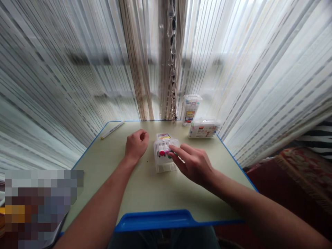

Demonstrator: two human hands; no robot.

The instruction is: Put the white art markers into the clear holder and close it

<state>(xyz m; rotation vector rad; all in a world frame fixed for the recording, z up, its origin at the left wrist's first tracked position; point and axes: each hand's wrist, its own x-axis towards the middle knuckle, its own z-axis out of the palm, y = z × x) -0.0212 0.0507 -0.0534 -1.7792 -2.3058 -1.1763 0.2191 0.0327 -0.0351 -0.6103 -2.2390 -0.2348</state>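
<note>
A clear plastic marker box (164, 165) lies open on the pale green desk (145, 188), with several markers (164, 149) inside it. My right hand (192, 162) reaches over the box's right side, its fingertips pinching the cap end of a green marker. My left hand (136, 145) rests on the desk just left of the box, curled into a loose fist with nothing in it.
Two more clear marker boxes stand at the back right, one upright (190, 109) and one lying flat (204, 128). A single white marker (112, 129) lies at the back left corner. Striped curtains surround the desk; its blue front edge (155, 220) is near me.
</note>
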